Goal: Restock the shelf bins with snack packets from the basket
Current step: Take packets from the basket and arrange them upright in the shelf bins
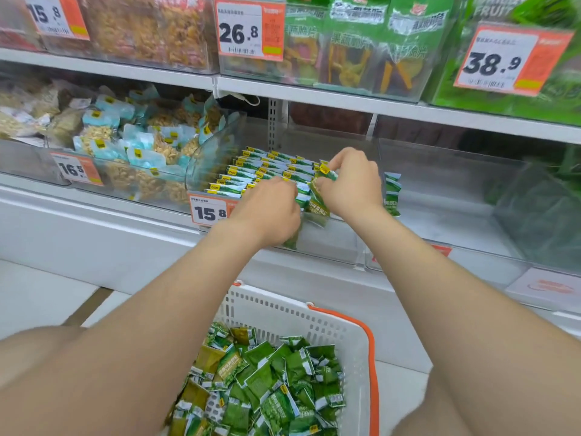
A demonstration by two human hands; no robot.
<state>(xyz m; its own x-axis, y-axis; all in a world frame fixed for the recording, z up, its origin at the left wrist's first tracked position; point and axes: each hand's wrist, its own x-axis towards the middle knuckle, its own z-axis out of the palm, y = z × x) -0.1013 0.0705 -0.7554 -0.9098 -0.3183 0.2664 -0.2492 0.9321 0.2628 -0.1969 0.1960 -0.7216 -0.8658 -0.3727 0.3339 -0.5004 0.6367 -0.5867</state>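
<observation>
Gripping green packets, left hand and right hand curl.

A shop's snack aisle: white shelves carry clear bins of packaged snacks, each fronted by orange-and-white price tags reading 26.8 and 38.9; a white shopping basket stands near.

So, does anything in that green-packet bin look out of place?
Mostly tidy: the green packets stand in neat rows in the bin. One stray packet stands alone just right of the right hand, apart from those rows. The packets in the basket lie in a loose heap.
</observation>
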